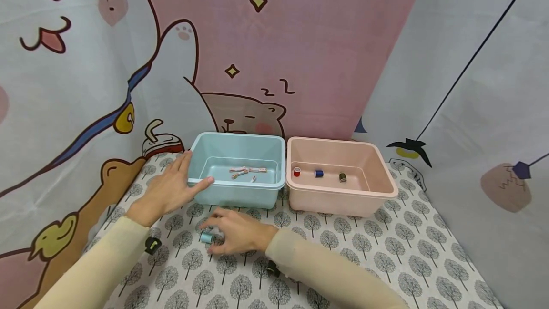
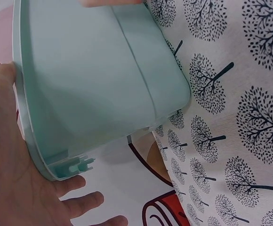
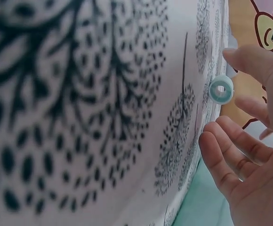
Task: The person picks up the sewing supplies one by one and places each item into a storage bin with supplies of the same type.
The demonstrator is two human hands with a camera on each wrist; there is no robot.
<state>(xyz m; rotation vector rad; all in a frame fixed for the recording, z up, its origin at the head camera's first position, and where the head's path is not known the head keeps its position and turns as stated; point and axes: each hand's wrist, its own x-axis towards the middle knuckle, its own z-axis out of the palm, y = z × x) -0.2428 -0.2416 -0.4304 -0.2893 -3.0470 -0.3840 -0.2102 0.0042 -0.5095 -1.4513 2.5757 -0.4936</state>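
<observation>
A light-blue spool of thread (image 1: 206, 238) lies on its side on the tree-print cloth. My right hand (image 1: 242, 230) is just right of it, thumb and fingers spread about it; in the right wrist view a gap shows between the spool (image 3: 221, 90) and the fingers (image 3: 216, 153). At the left front corner of the light-blue bin (image 1: 240, 194), my left hand (image 1: 165, 192) rests against the rim with fingers extended, as the left wrist view also shows. Inside that bin lie several small bundles of pale thread (image 1: 258, 169).
Right beside the blue bin stands a pink bin (image 1: 334, 204). It holds a red spool (image 1: 297, 171), a navy spool (image 1: 319, 173) and a dark green spool (image 1: 342, 177). Behind both bins hangs a printed cartoon curtain (image 1: 317, 51).
</observation>
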